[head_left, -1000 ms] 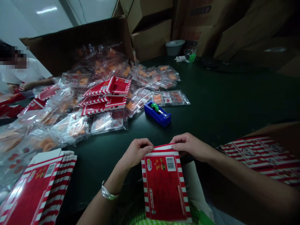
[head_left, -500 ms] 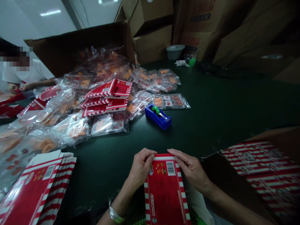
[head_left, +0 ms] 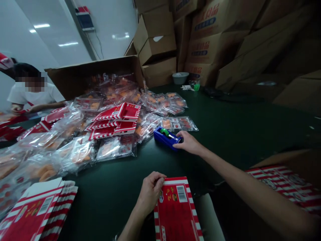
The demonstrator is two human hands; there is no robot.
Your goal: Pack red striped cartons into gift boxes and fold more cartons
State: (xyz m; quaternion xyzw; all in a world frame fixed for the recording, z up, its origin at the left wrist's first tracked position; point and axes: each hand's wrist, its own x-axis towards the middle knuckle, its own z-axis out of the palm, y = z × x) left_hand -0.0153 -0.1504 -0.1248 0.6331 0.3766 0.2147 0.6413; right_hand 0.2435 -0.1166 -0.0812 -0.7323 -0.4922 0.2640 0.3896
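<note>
My left hand [head_left: 150, 190] pinches the top left corner of a flat red carton [head_left: 175, 211] with white-striped edges, a barcode and food pictures. The carton lies in front of me, its lower end cut off by the frame. My right hand [head_left: 189, 143] reaches over to a blue tape dispenser [head_left: 164, 140] holding a green roll [head_left: 165, 132]. Its thumb and forefinger close at the dispenser's front end, where the clear tape [head_left: 173, 136] comes out. The tape between the fingertips is mostly hidden.
Bagged orange toy food [head_left: 82, 150] heaps at the left, with folded red cartons [head_left: 112, 125] on top. A stack of flat cartons [head_left: 32, 211] lies front left. At right, an open box holds striped cartons [head_left: 288, 180]. Behind are cardboard boxes [head_left: 157, 72]; a person [head_left: 35, 95] works far left.
My right hand has let go of the carton's top right corner and moved forward to the tape dispenser. My left hand still holds the carton. The view has tilted up.
</note>
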